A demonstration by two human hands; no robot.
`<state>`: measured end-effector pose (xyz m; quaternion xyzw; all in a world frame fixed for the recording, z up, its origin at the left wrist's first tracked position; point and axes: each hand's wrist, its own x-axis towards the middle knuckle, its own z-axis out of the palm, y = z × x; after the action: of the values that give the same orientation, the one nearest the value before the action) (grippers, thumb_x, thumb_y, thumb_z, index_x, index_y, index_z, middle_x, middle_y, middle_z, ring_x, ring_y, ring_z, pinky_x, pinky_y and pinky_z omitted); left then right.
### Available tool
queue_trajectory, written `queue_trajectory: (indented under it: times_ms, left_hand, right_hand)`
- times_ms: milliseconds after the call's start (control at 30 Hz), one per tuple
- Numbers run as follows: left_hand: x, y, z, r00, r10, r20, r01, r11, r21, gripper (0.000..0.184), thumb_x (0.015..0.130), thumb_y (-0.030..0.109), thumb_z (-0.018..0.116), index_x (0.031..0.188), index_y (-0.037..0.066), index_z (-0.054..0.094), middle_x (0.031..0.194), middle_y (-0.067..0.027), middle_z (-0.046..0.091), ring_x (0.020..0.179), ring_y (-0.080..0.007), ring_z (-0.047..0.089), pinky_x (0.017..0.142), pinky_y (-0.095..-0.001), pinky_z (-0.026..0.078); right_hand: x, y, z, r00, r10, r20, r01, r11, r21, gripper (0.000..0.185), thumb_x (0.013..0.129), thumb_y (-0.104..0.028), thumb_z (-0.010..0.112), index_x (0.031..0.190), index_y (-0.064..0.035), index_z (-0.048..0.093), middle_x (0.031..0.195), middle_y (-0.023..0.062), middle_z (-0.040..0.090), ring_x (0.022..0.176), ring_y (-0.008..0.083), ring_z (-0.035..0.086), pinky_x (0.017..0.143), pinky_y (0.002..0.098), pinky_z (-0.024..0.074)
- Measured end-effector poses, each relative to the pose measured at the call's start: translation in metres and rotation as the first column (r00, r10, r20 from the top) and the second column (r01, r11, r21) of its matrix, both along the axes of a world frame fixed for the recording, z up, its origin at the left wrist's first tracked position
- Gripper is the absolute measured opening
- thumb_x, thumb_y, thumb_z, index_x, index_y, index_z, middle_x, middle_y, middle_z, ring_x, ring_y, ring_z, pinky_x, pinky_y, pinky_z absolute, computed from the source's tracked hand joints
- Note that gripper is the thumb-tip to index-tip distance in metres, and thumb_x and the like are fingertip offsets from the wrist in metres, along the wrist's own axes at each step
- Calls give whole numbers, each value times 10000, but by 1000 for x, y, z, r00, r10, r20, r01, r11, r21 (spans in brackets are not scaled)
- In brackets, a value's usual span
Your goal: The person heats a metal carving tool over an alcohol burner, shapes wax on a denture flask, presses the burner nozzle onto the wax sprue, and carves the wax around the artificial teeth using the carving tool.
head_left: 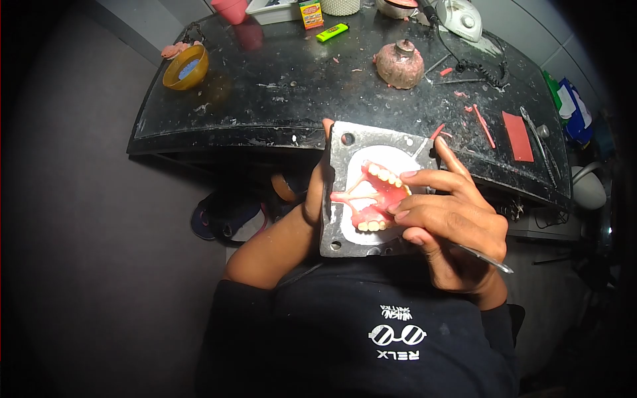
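Note:
My left hand (pixel 317 194) is wrapped around the left side of a grey metal dental flask half (pixel 383 135) and holds it up in front of my chest. White plaster (pixel 398 155) fills the flask. Set in it is a pink wax denture (pixel 393 198) with cream teeth along both sides and pink wax strands joining at its left. Over the right side of the denture lies my right hand (pixel 458 222), fingertips touching or nearly touching the wax and teeth. A thin metal carving tool (pixel 490 258) is held in that hand, its end sticking out at lower right; the other end is hidden.
A dark workbench (pixel 265 99) stands ahead. It carries an amber bowl (pixel 187 68), a green lighter (pixel 332 32), a wax-spattered round burner (pixel 399 64), a pink wax sheet (pixel 517 136), metal tools (pixel 539 139) and a white corded device (pixel 460 20).

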<state>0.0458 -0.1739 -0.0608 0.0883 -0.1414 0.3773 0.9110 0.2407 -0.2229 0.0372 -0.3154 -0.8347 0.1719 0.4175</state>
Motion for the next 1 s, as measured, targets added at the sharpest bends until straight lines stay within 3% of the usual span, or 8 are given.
queue_trajectory:
  times_ms: [300,367,500,567,800,867,933,1000]
  left_hand:
    - [1,2,-10,997,48,-66,-46,999,29,1024,952,819,291,1464,-55,447,1414,-248,568,1266,-353,604,1094,-489,489]
    - [5,6,-13,955,92,-284,-98,995,-9,1034,947,829,282,1466,-51,445,1410,-245,570,1261,-352,607,1086,-484,496]
    - [1,0,3,968,96,-230,-115,991,-69,1047,941,839,274,1470,-49,439,1410,-246,569,1258,-350,610,1078,-479,502]
    - [2,-1,3,993,73,-88,-78,996,-51,1052,938,843,273,1474,-47,435,1411,-249,566,1256,-348,611,1073,-477,506]
    - [2,3,-7,994,78,-70,-79,997,-20,1056,937,846,272,1481,-45,429,1417,-244,563,1255,-346,612,1064,-470,513]
    - [4,8,-16,938,136,-319,-139,990,13,1056,938,846,272,1487,-42,425,1434,-243,551,1274,-346,600,1084,-471,496]
    - [6,6,-7,934,134,-333,-149,989,-22,1054,939,845,271,1488,-40,424,1442,-245,546,1283,-347,593,1098,-473,483]
    - [7,5,-3,928,133,-347,-162,985,-57,1052,940,844,270,1490,-38,424,1449,-246,540,1293,-348,586,1112,-475,470]
  right_hand:
    - [10,4,-4,991,54,-119,-59,997,-45,130,844,-123,808,932,-30,782,907,80,776,1059,316,727,1131,626,378]
    - [7,4,-4,996,22,-90,-24,999,-23,129,840,-121,811,931,-34,782,909,76,775,1060,313,726,1133,621,379]
    - [2,4,-5,1000,-3,-20,3,1000,7,125,828,-102,816,940,-53,788,913,63,772,1053,303,724,1134,608,385]
    - [1,4,-6,1000,-7,-18,7,1000,11,126,825,-94,817,943,-59,790,912,59,771,1049,301,724,1135,604,386]
    - [6,6,-8,999,18,-36,-19,1000,-11,161,889,-198,768,933,-44,783,895,72,776,1088,333,707,1176,646,289]
    - [6,6,-9,999,3,-40,-2,1000,10,252,942,-267,724,915,-21,772,874,90,776,1093,367,700,1175,670,273]
    - [4,5,-5,1000,-24,-8,24,1000,6,122,841,-134,804,944,-69,797,924,40,781,1103,306,709,1183,627,271]
    - [3,5,-7,999,-30,-11,30,999,10,117,840,-130,803,940,-70,798,926,37,781,1104,306,709,1181,629,273]
